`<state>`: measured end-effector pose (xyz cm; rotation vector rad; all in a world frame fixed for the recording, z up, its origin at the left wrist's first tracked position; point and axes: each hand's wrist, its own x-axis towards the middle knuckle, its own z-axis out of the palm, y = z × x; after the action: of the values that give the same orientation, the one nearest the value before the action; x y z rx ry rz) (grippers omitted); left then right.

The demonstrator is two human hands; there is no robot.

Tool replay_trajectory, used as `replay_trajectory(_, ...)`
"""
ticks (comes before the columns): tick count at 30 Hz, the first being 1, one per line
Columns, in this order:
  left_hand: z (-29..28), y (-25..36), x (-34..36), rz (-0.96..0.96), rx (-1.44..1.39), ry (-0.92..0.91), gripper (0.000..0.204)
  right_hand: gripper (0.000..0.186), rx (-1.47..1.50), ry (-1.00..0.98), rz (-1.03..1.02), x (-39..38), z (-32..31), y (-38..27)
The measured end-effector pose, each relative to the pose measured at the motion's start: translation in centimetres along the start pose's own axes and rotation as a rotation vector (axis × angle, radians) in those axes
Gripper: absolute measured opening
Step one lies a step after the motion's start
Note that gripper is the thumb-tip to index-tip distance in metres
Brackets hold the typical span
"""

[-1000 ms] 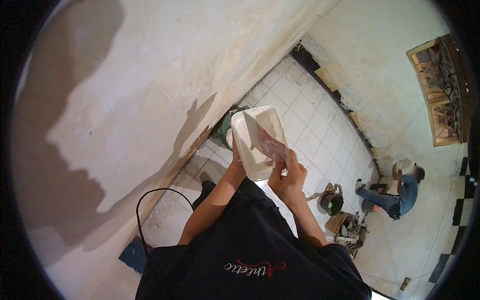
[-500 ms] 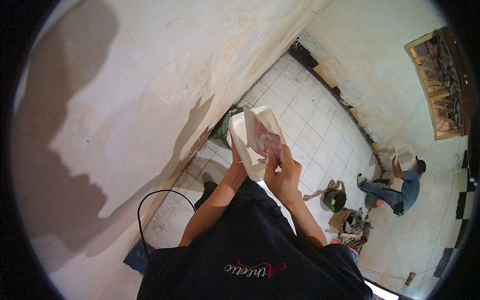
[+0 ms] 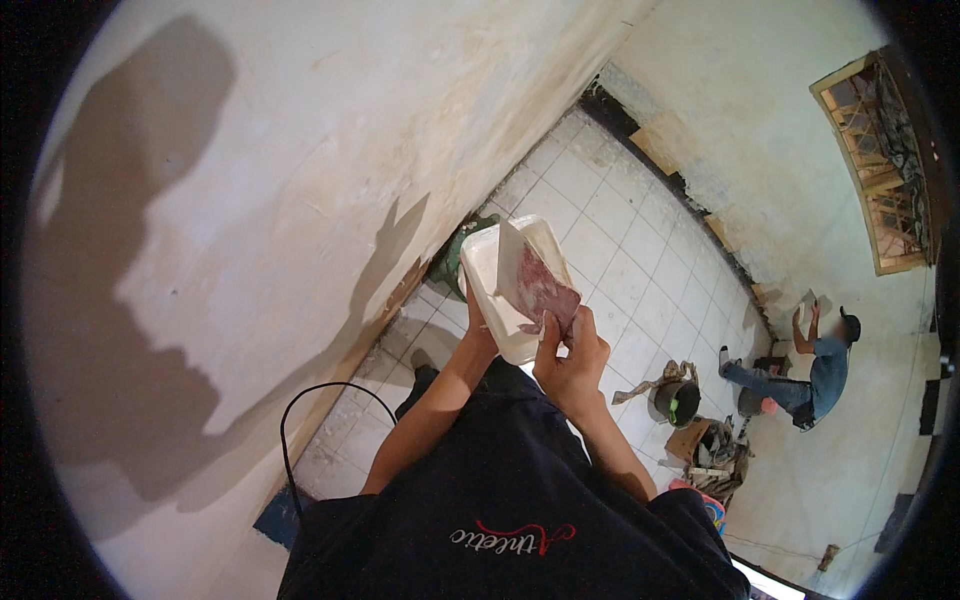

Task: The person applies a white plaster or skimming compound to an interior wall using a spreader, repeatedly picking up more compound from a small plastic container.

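Observation:
My left hand [image 3: 480, 322] grips a white rectangular plastic tray [image 3: 482, 262] by its left side, its fingers mostly hidden behind it. White paste coats the inside of the tray. Pinched in my right hand [image 3: 574, 368] is a wide putty knife [image 3: 545, 292], with a pale flat blade and a worn reddish-brown handle part smeared with white. The blade lies tilted over the tray, its tip toward the far rim; whether it touches the paste I cannot tell.
A stained plaster wall [image 3: 300, 190] rises close on my left. Behind the tray stands a green bucket [image 3: 447, 262]. To the right are a dark bucket [image 3: 677, 402], a box of rags [image 3: 712, 445] and a co-worker [image 3: 825, 375] at the far wall. A black cable [image 3: 285, 425] loops at left.
The putty knife has turned in my right hand, so more of its blade's flat face shows. The tray has barely moved. The co-worker's hands and body have shifted slightly.

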<state>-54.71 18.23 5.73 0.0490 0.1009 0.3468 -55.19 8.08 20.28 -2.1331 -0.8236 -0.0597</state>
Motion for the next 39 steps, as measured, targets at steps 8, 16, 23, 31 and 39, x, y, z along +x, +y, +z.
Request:
replay_trajectory(8,0.3,-0.7,-0.1,-0.012,-0.006,0.023,0.069,0.017,0.025,-0.016,-0.036,-0.2,-0.7,-0.1)
replay_trajectory(16,0.2,-0.7,-0.1,0.009,0.020,0.021,0.068,0.019,0.003,-0.020,0.009,-0.8,-0.9,0.5)
replay_trajectory(23,-0.2,-0.3,0.2,0.044,0.101,0.020,0.068,0.016,-0.034,-0.084,-0.210,-0.7,0.3,2.3)
replay_trajectory(31,0.8,-0.5,0.4,0.023,0.031,-0.068,0.068,0.025,0.020,-0.145,-0.120,0.0,-1.1,1.2)
replay_trajectory(39,1.0,-1.1,0.6,0.001,-0.023,-0.010,0.067,0.021,0.053,-0.052,-0.144,0.5,-2.0,0.1)
